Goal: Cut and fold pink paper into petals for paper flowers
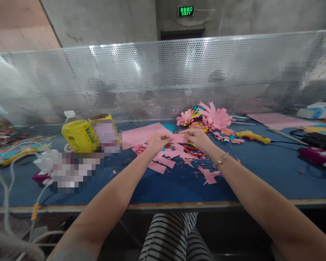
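Between my two hands a small strip of pink paper [178, 138] is stretched out above the table. My left hand [160, 140] pinches its left end, and my right hand [195, 137] pinches the right end. Below lie loose pink paper pieces [163, 163], some cut into strips and some ragged. A red-handled tool, perhaps scissors [195, 152], lies partly under my right hand. Behind my left hand is a larger pink sheet [138, 136]. Just past my right hand sits a pile of fringed pink paper flowers [216, 117] with yellow and blue bits.
A yellow glue gun [254, 137] lies on the right, near a purple box [319, 157]. At left stand a yellow-labelled bottle [77, 134], a cardboard roll [104, 127] and white cables [5, 185]. A perforated metal screen [141, 83] closes off the table's back.
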Action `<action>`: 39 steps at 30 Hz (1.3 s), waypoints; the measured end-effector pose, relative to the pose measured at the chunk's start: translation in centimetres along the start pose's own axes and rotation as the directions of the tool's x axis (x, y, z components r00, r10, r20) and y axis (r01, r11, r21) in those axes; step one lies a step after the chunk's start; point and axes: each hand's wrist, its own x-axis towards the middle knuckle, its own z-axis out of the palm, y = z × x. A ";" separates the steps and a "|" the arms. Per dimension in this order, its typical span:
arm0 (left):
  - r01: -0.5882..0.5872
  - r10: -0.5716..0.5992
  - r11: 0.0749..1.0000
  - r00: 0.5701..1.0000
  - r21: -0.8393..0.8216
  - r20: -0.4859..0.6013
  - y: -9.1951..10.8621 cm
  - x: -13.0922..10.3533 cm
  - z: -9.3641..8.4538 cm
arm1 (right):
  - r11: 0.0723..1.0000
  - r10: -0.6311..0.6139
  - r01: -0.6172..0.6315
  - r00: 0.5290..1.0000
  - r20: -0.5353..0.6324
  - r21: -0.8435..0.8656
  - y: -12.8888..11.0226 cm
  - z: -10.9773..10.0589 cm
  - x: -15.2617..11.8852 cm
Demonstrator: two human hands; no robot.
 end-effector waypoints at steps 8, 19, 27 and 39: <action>0.376 -0.366 0.900 0.926 -0.222 0.089 1.0 -0.6 0.6 | 0.902 -0.293 0.284 0.956 0.019 -0.325 0.4 -0.2 -0.2; 0.057 -0.022 0.942 0.994 0.330 -0.108 0.1 0.0 0.0 | 0.761 -0.462 0.464 0.878 0.122 -0.455 0.7 -0.4 -0.3; 0.175 0.620 0.448 0.646 0.877 -0.445 2.5 -0.6 -4.4 | 0.755 -0.445 0.440 0.888 0.114 -0.485 0.7 -0.3 -0.4; 0.370 0.569 0.549 0.492 0.750 -0.659 2.7 0.0 -7.8 | 0.774 -0.375 0.404 0.913 0.162 -0.488 0.5 -0.1 -0.6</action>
